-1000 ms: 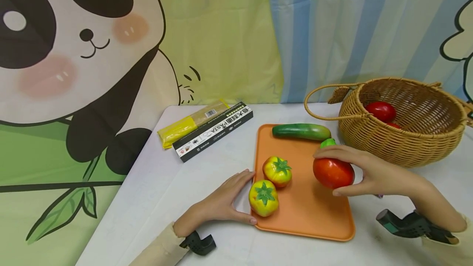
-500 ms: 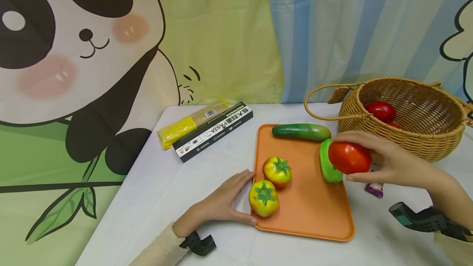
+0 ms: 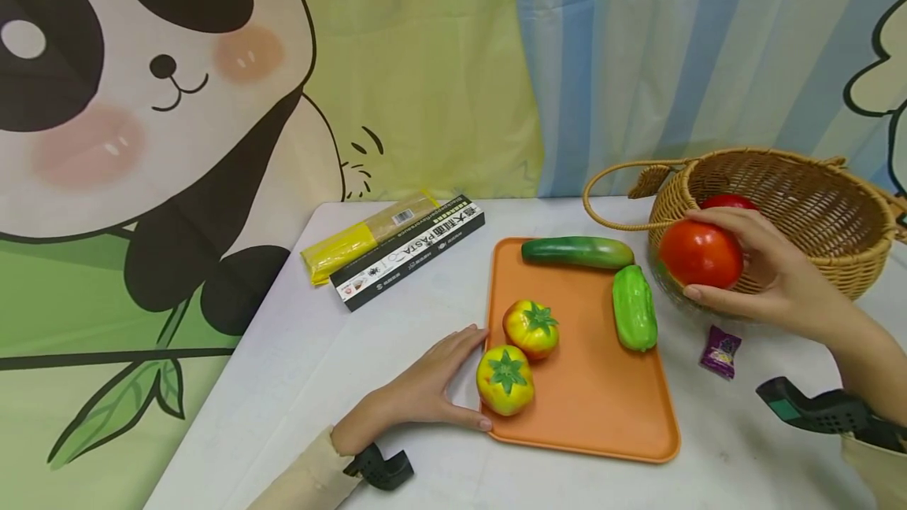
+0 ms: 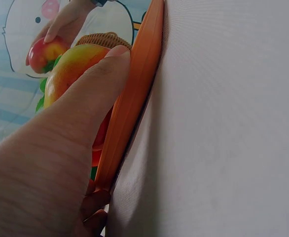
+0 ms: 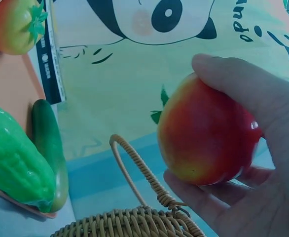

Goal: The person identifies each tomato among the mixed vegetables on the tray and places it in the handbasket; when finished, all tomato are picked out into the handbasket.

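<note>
A red tomato (image 3: 701, 254) is in my right hand (image 3: 786, 293), thumb below and fingers over its top. In the head view it hangs at the near left side of the wicker basket (image 3: 794, 282), covering part of the rim. The right wrist view shows its yellowish side and green leaves. My left hand (image 3: 428, 388) rests against the left edge of the orange tray (image 3: 588, 423), fingers and thumb spread along it. Two yellow-red tomatoes, one nearer (image 3: 505, 380) and one farther (image 3: 531, 329), sit on the tray beside that hand.
A cucumber (image 3: 577, 253) and a light-green bumpy vegetable (image 3: 634, 308) lie on the tray. A purple wrapped candy (image 3: 721, 352) is right of it. Another red item (image 3: 730, 201) shows inside the basket. A pasta box (image 3: 407, 253) and a yellow packet (image 3: 343, 254) lie back left.
My right hand has carried the red tomato from above the tray rightward and away to the basket's side, uncovering the light-green vegetable and the candy. The left hand stays put.
</note>
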### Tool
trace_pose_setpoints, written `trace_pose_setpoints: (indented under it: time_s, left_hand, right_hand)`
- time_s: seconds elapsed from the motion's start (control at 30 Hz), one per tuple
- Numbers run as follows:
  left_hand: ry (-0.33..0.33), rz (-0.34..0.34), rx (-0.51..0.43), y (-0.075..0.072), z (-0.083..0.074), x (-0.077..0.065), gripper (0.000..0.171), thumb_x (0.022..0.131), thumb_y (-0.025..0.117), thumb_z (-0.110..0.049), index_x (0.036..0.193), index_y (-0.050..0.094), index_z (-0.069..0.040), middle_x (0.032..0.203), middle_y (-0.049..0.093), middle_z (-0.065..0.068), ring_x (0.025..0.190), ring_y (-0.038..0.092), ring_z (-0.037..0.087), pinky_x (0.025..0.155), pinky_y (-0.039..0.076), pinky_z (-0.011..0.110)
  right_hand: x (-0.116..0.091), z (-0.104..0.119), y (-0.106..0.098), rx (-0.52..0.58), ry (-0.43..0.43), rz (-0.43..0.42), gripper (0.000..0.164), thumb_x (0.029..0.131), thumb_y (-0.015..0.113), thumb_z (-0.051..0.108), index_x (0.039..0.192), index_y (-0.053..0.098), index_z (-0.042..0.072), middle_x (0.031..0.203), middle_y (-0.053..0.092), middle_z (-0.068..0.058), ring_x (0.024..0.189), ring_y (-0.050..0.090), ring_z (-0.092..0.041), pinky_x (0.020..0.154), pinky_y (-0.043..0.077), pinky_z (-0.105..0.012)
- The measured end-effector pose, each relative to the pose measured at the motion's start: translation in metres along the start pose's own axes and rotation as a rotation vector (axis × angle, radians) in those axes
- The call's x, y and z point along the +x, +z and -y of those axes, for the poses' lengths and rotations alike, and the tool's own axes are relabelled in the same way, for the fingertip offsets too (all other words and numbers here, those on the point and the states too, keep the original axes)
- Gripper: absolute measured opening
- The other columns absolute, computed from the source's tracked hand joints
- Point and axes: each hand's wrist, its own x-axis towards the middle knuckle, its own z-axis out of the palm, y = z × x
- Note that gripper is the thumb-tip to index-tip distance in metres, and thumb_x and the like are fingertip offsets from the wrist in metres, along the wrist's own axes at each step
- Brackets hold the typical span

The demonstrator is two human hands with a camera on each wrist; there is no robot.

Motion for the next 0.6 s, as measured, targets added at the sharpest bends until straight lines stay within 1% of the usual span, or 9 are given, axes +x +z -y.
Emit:
trace_pose_setpoints:
  time_s: [0.07,0.13,0.27,0.37,0.5,0.6]
  left_hand:
    - [-0.002,0.0,0.0,0.0,0.0,0.0,0.112,0.07,0.081,-0.057,0.157,0.019,-0.023,0.163,0.017,0.003,0.149,0.016,0.024,0.119,0.019,0.052]
    - [0.003,-0.002,0.0,0.0,0.0,0.0,0.112,0.07,0.082,-0.056,0.157,0.019,-0.023,0.163,0.017,0.003,0.149,0.016,0.025,0.119,0.019,0.052]
    - [0.01,-0.002,-0.006,0.001,0.0,0.0,0.112,0.07,0.082,-0.055,0.157,0.019,-0.023,0.163,0.017,0.004,0.149,0.016,0.025,0.119,0.019,0.051]
    - [0.01,0.001,-0.006,0.001,0.0,0.001,0.112,0.07,0.082,-0.056,0.157,0.018,-0.023,0.163,0.016,0.003,0.149,0.015,0.024,0.119,0.019,0.05]
    - [0.004,0.002,-0.001,0.001,0.0,0.001,0.112,0.07,0.081,-0.057,0.157,0.018,-0.023,0.163,0.016,0.003,0.149,0.015,0.024,0.119,0.019,0.05]
    - [-0.002,0.0,0.0,0.001,0.0,0.001,0.112,0.07,0.081,-0.057,0.157,0.018,-0.024,0.163,0.016,0.002,0.149,0.015,0.023,0.119,0.019,0.05]
  right_hand:
    - [0.0,-0.002,0.0,0.008,0.002,-0.026,0.095,0.052,0.081,-0.025,0.139,0.047,-0.005,0.137,0.044,0.002,0.114,0.049,-0.008,0.088,0.043,-0.005]
    - [0.0,-0.004,-0.001,-0.015,0.002,-0.05,0.095,0.05,0.083,-0.023,0.137,0.049,-0.005,0.136,0.047,0.004,0.112,0.051,-0.006,0.089,0.042,-0.005]
    - [-0.002,-0.008,-0.005,-0.073,0.024,-0.078,0.096,0.049,0.086,-0.019,0.137,0.052,-0.002,0.136,0.049,0.014,0.108,0.052,0.002,0.088,0.04,-0.001]
    - [-0.002,-0.01,-0.007,-0.068,0.019,-0.093,0.095,0.051,0.085,-0.02,0.137,0.051,-0.003,0.135,0.05,0.013,0.106,0.054,0.003,0.088,0.041,-0.002]
    - [0.0,-0.012,-0.009,-0.008,0.059,-0.146,0.094,0.057,0.076,-0.029,0.142,0.045,-0.003,0.138,0.05,0.007,0.11,0.055,0.001,0.087,0.043,-0.004]
    - [0.001,-0.014,-0.01,0.045,0.13,-0.204,0.095,0.062,0.069,-0.033,0.146,0.041,0.0,0.14,0.048,0.006,0.114,0.053,0.001,0.086,0.043,-0.004]
